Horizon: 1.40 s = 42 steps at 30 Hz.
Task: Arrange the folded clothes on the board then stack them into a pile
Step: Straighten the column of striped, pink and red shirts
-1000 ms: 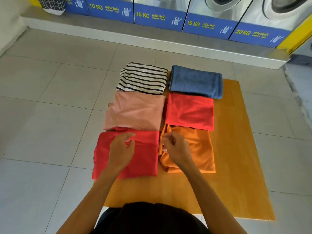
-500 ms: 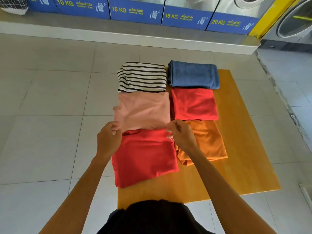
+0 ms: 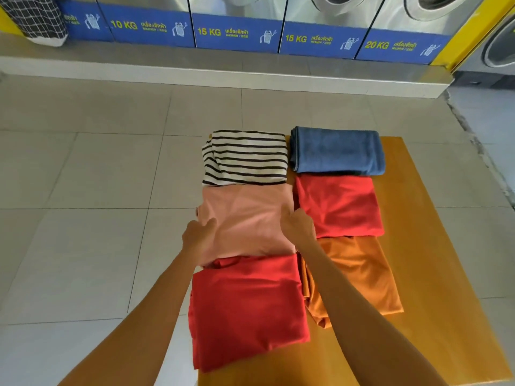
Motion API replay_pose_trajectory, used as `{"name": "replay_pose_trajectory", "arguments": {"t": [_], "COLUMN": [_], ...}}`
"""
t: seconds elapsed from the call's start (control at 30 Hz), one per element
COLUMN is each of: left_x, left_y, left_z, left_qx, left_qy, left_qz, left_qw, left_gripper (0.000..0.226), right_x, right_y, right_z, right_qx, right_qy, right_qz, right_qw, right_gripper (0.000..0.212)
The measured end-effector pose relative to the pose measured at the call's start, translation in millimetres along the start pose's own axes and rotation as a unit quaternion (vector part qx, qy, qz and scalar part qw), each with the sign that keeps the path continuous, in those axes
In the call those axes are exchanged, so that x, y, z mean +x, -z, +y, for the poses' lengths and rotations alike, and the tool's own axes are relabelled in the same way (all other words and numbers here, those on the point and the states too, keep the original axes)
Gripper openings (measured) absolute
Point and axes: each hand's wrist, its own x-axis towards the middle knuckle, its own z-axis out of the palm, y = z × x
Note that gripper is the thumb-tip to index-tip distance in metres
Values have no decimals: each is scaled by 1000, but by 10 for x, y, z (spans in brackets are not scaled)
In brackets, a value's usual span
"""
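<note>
Several folded clothes lie in two columns on an orange board [image 3: 434, 274] on the floor. The left column holds a striped shirt [image 3: 246, 158], a pink garment [image 3: 248, 221] and a red garment [image 3: 245, 310]. On the right are a blue garment [image 3: 337, 150], a red garment [image 3: 338, 204] and an orange one [image 3: 359, 274]. My left hand [image 3: 199, 235] grips the pink garment's left edge. My right hand [image 3: 298, 225] grips its right edge. The pink garment's near edge overlaps the red one below it.
Grey floor tiles [image 3: 83, 218] surround the board. A raised ledge [image 3: 223, 76] with washing machines on blue 10, 15 and 20 KG bases runs along the back. A checked laundry bag [image 3: 36, 20] stands at the back left.
Both hands left the near red garment and reached forward to the pink garment's side edges. The red garment was set straighter. The camera view moved forward.
</note>
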Motion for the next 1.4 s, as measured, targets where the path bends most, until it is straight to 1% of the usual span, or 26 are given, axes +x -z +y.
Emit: {"name": "replay_pose_trajectory", "arguments": {"t": [0.03,0.1,0.13,0.17,0.2,0.27,0.3,0.37,0.47,0.57,0.63,0.67,0.73,0.83,0.97,1.0,1.07,1.17,1.23,1.33,1.4], "left_x": [11,40,39,62,86,195,248,327,333,218,153,147,179,328,696,825,1111,1505,1644,1769,1787], "left_y": [-34,-93,-112,-135,-149,-156,-142,-105,14,234,406,477,593,693,705,674,572,332,152,8,11], "left_z": [17,34,56,74,97,131,149,148,126,208,388,503,776,1213,1646,1713,1783,1701,1548,1434,1428], "left_qx": [9,6,-1,0,7,-11,-43,-92,-134,-172,-189,-198,-213,-228,-240,-239,-233,-199,-172,-157,-154], "left_qy": [-19,-31,-19,-6,5,37,58,70,47,2,-39,-59,-92,-136,-152,-148,-121,-45,-14,-15,-15], "left_qz": [31,62,56,44,29,-2,-17,-48,-91,-149,-163,-163,-152,-132,-99,-93,-84,-73,-63,-14,-10], "left_qw": [999,998,998,999,1000,999,997,992,986,974,967,965,961,955,954,955,961,976,983,987,988], "left_gripper": [55,66,74,79,82,89,94,100,92,82,65,57,49,48,47,52,65,74,70,56,56], "right_x": [51,152,181,221,251,275,277,279,248,154,119,121,185,429,931,1089,1407,1762,1875,1977,1994], "right_y": [-35,-94,-95,-91,-83,-98,-109,-128,-57,154,332,410,542,661,698,660,514,226,96,40,43], "right_z": [-16,-27,-26,7,44,123,154,196,135,-1,-177,-295,-558,-959,-1370,-1429,-1449,-1280,-1156,-1103,-1103], "right_qx": [10,47,72,95,110,119,123,146,203,263,291,302,307,312,323,323,306,242,200,201,197], "right_qy": [-11,-34,-44,-48,-46,-24,-11,12,33,67,114,133,163,198,206,199,158,93,70,69,72], "right_qz": [-2,-8,-8,-5,-3,-13,-20,-32,-69,-101,-116,-118,-116,-100,-93,-91,-79,-68,-59,-54,-49], "right_qw": [1000,998,996,994,993,993,992,989,976,957,943,937,930,924,919,921,935,963,975,976,976], "right_gripper": [72,82,87,85,75,44,40,41,35,41,31,26,25,28,30,31,34,40,46,51,52]}}
